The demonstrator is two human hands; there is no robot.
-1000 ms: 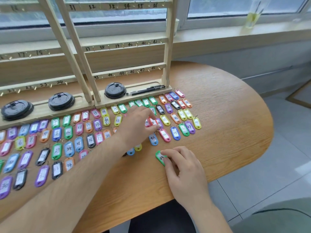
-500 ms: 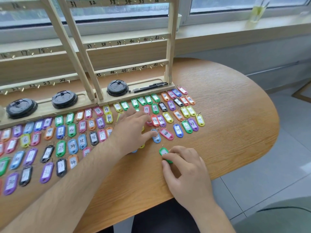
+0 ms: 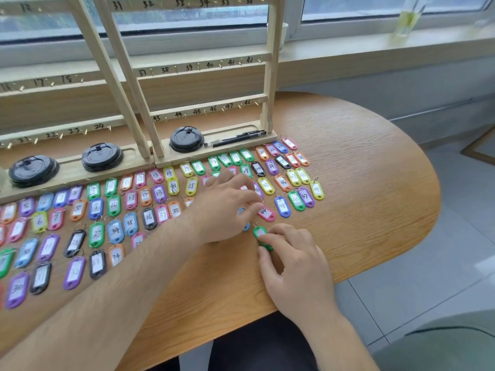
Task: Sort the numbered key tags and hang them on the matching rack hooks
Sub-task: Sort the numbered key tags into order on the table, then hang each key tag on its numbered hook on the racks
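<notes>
Several coloured numbered key tags (image 3: 282, 207) lie in rows on the wooden table (image 3: 369, 210), in front of the wooden rack (image 3: 206, 109) with numbered brass hooks. My left hand (image 3: 227, 207) reaches over the middle rows, its thumb and index finger closed on the ring of a blue key tag (image 3: 246, 226) that is mostly hidden under it. Next to these fingertips lies pink tag 44 (image 3: 266, 213). My right hand (image 3: 292, 253) pinches a green key tag (image 3: 259, 232) flat on the table just below the rows; its number is unreadable.
Three stacks of black cup lids (image 3: 186, 139) and a black pen (image 3: 235, 138) sit on the rack's base. The table's rounded edge (image 3: 417, 236) runs at the right, above a tiled floor. A cup (image 3: 281, 36) and a glass (image 3: 407, 20) stand on the window sill.
My right hand has slid the green tag up toward the rows and my left hand. My left fingers have closed over the blue tag next to pink tag 44.
</notes>
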